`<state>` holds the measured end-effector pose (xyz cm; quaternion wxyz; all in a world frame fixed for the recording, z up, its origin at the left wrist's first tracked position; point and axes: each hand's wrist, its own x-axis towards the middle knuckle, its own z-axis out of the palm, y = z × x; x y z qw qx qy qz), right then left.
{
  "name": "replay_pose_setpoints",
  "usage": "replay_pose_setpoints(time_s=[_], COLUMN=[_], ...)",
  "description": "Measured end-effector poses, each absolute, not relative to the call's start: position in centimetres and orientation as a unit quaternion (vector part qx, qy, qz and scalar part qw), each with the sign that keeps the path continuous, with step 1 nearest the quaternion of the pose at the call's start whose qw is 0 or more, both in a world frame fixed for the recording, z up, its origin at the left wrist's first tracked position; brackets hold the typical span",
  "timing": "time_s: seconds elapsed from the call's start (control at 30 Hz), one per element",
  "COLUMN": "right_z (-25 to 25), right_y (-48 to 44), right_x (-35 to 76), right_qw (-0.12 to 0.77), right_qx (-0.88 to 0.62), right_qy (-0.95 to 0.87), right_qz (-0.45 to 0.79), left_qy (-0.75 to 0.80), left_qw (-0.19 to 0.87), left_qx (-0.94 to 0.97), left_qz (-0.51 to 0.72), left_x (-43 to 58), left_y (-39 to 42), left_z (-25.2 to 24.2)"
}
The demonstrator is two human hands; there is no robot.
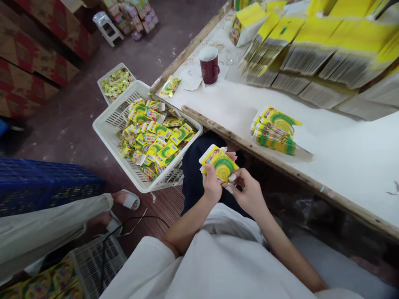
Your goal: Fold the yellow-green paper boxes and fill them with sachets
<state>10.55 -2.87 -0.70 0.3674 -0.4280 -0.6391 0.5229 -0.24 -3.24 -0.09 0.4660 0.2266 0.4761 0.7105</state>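
My left hand is wrapped around a small yellow and green carton, thumb on its front and fingertips behind its far edge. At the carton's near right end, the fingers of my right hand pinch its edge. The carton is held tilted above my lap; its white flap at the far left end stands out. To the left of my hands, a white plastic basket holds many similar yellow cartons. On the white table, a fanned stack of flat cartons lies to the right.
A maroon mug and a yellow packet sit near the table's wooden edge. Rows of stacked cartons line the table's back. Blue crates and a person's sandalled foot are at left, with a cable nearby.
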Motion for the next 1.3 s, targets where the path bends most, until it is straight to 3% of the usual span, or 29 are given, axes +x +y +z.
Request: replay_pose_setpoints(time_s=[0.17,0.43,0.63,0.97,1.13,1.2,1.3], right_z=[-1.0,-1.6,-2.0,-2.1,-0.3,0.3,0.8], right_y=[-2.6,-2.6,-3.7,-0.7,0.6,0.9,0.5], right_x=[11.3,11.3,10.1,13.4,16.8,17.6,17.3], right_qw=[0.355,0.385,0.337,0.411,0.403,0.372,0.309], right_qx=[-0.505,-0.401,-0.379,-0.439,-0.425,-0.392,-0.324], right_qy=[-0.671,-0.553,-0.575,-0.603,-0.748,-0.812,-0.876], right_qz=[0.411,0.621,0.642,0.525,0.312,0.220,0.178], left_qy=[0.519,0.434,0.439,0.532,0.457,0.439,0.475], left_qw=[0.441,0.529,0.509,0.469,0.535,0.555,0.563], left_qx=[0.302,0.272,0.189,0.270,0.348,0.414,0.545], left_qz=[0.667,0.677,0.716,0.651,0.620,0.573,0.400], left_x=[-0.4,-0.4,-0.7,-1.6,-4.4,-5.9,-6.6], left_y=[-3.9,-3.2,-2.5,-3.1,-3.3,-3.3,-3.4], left_z=[-1.2,-1.1,-1.9,-1.8,-1.3,-0.6,0.4])
